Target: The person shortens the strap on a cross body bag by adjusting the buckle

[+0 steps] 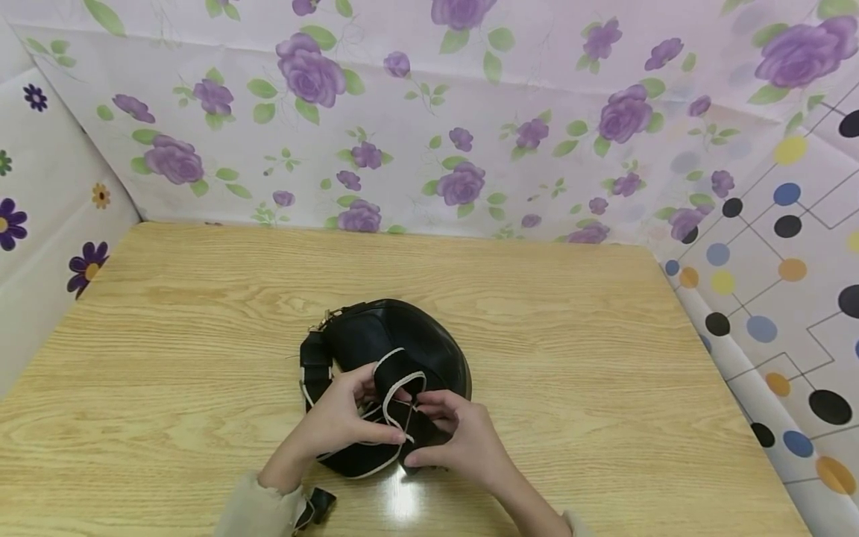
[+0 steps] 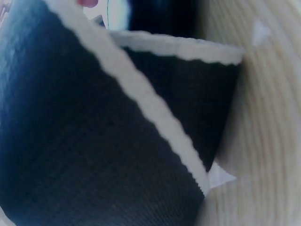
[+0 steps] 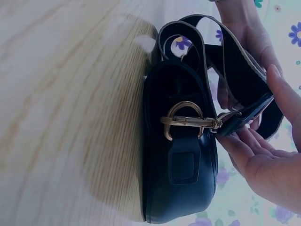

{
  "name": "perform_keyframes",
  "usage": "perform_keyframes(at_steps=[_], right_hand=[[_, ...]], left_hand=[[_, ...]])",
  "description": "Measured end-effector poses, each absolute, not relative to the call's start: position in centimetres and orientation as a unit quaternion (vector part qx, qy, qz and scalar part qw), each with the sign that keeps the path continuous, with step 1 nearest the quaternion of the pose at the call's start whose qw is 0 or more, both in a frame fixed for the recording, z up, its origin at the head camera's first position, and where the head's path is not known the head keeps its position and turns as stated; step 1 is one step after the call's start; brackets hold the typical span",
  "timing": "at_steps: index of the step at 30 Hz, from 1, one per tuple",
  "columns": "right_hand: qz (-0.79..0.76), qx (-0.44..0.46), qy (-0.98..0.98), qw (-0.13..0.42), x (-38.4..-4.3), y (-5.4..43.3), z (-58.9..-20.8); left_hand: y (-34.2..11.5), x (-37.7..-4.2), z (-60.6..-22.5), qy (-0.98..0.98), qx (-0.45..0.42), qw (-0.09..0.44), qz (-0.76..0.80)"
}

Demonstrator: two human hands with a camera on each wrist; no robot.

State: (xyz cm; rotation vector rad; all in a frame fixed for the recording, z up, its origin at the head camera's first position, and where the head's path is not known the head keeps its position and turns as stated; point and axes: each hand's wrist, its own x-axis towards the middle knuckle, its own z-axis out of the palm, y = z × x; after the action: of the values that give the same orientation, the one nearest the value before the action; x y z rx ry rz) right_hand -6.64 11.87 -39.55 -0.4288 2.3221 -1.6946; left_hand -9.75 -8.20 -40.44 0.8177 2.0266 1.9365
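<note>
A black shoulder bag (image 1: 396,324) lies on the wooden table, its wide black strap (image 1: 367,460) with white edging looped in front of it. My left hand (image 1: 342,418) holds a curled section of this strap, thumb in front and fingers behind. With thumb and fingers, my right hand (image 1: 463,440) pinches the strap's end. In the right wrist view, that end sits beside a gold clasp (image 3: 188,121) hooked to a ring on the bag's side, and the right hand (image 3: 273,165) grips just beyond it. The strap (image 2: 94,141) fills most of the left wrist view.
The wooden table (image 1: 604,335) extends around the bag on all sides. Behind it stands a floral-covered wall (image 1: 403,134), with patterned sheets at left and right. A small black device (image 1: 321,506) is beside the left sleeve (image 1: 262,507).
</note>
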Motion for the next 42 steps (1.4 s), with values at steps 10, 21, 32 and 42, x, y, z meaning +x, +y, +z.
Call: perform_keyframes(at_steps=[10, 21, 32, 42], right_hand=[[-0.59, -0.154, 0.787, 0.095, -6.5, 11.5, -39.7], [-0.588, -0.153, 0.788, 0.1, -6.6, 11.4, -39.7], [-0.652, -0.148, 0.734, 0.121, -6.8, 11.6, -40.4], [-0.697, -0.157, 0.676, 0.182, -7.3, 12.3, -40.5]], left_hand=[[-7.6, -9.3, -40.7, 0.732, 0.264, 0.11, 0.618], [-7.2, -9.5, -40.2, 0.754, 0.276, 0.09, 0.589], [-7.0, -9.8, -39.5, 0.771, 0.298, 0.099, 0.555], [-8.9, -10.5, -39.0, 0.787, 0.342, 0.17, 0.485]])
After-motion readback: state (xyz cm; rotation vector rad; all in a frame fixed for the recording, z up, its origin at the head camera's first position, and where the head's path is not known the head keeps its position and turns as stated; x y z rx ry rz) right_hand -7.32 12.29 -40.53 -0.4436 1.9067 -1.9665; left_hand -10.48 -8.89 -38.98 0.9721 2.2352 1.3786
